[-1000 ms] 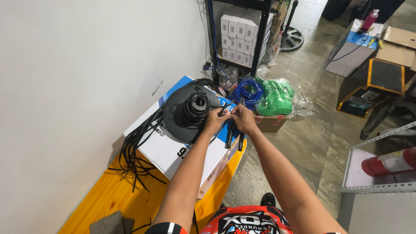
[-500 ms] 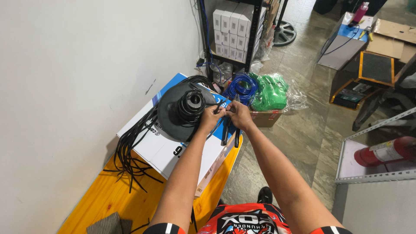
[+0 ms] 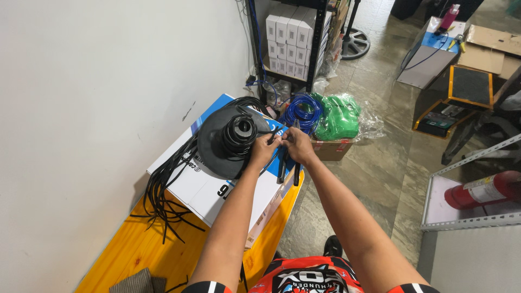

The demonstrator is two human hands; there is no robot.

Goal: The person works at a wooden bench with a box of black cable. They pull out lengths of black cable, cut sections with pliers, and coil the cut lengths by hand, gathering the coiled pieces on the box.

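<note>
Reel (image 3: 230, 142) on box (image 3: 214, 187), cable bundle (image 3: 163, 190) left, bench (image 3: 146, 249) beneath.

a plain white wall (image 3: 97, 81) runs along the left. grey tiled floor (image 3: 380, 163) spreads right, with a black shelving rack (image 3: 317, 38) of white boxes (image 3: 287, 35) at the back.

Hands (image 3: 282, 146) w/ cable ends, slightly closer together

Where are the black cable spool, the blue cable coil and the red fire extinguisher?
black cable spool (image 3: 237, 135), head view, on its ribbed hub.
blue cable coil (image 3: 303, 110), head view, on its looped strands.
red fire extinguisher (image 3: 483, 190), head view, on its cylinder body.
</note>
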